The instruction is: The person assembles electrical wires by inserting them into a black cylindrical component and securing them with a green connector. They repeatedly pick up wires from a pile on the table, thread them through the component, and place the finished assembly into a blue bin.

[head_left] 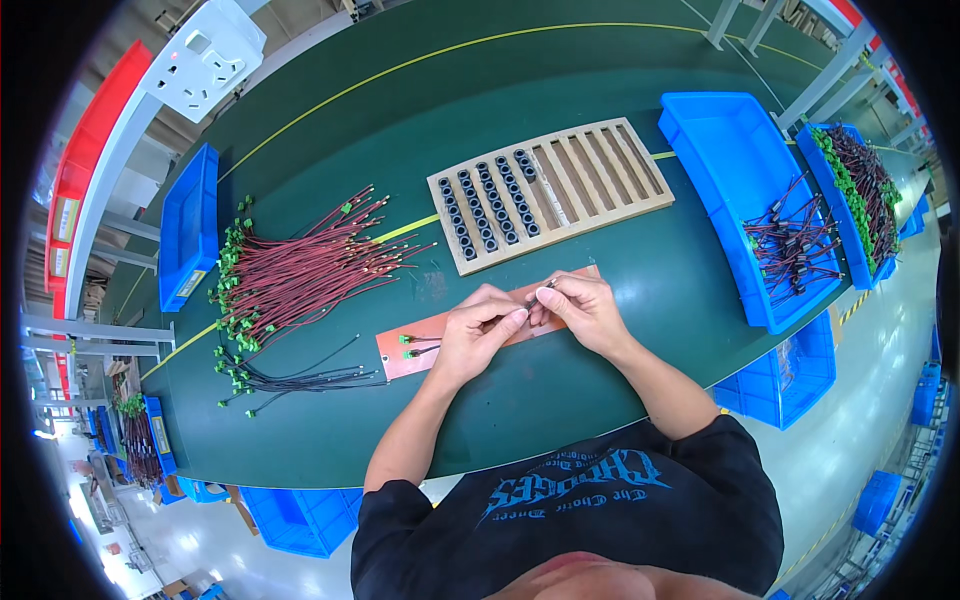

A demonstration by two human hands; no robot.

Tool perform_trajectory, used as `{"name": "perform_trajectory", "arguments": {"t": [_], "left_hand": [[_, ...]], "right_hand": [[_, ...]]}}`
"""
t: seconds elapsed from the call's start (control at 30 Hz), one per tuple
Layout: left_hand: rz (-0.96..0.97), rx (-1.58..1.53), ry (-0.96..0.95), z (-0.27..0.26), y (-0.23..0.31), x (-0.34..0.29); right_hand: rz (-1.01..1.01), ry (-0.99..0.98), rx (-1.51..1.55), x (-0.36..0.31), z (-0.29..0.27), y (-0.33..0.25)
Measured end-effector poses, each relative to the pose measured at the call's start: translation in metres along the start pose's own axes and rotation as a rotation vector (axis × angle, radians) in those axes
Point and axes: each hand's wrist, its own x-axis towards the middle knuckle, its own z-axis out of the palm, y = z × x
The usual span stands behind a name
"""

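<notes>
Black cloth of the person's shirt [600,500] fills the bottom of the view, and 2 bare forearms reach up from it over the dark green table top [560,400].

Both hands meet just above the flat pinkish-brown board [400,352] that lies on the table. The left hand [478,335] curls its fingers in, thumb tip pressed toward the right hand. The right hand [585,310] pinches with thumb and first fingers. Between the 2 hands sits a small dark wire piece with a shiny tip [545,289]. Both hands look closed on it, though the fingers hide most of it. The wrists are bent a little, and the hands are just over the board's right end.

That wire piece looks very light, thin and bendy. It could slip or kink, so I think the best place to hold it is close to its end, with soft fingertip pinches, as the hands do.

On the board's left end lie 2 short wires with green plugs [418,346]. Further left is a big bunch of red wires with green plugs [300,270], and below it a smaller bunch of black wires [300,378].

Beyond the hands is a pale wooden slotted rack [600,170] with rows of small black rings [490,205] in its left slots. Far right, a blue plastic bin [720,150] holds more dark wires [795,245].
</notes>
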Motion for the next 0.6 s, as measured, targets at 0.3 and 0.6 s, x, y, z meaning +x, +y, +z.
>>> {"name": "perform_trajectory", "arguments": {"t": [0.3, 0.6], "left_hand": [[0.037, 0.149, 0.011, -0.008, 0.011, -0.007], [0.077, 0.382, 0.032, -0.009, 0.002, -0.018]], "right_hand": [[0.083, 0.058, -0.048, -0.008, 0.005, 0.007], [-0.198, 0.141, -0.578, -0.010, 0.004, 0.012]]}}
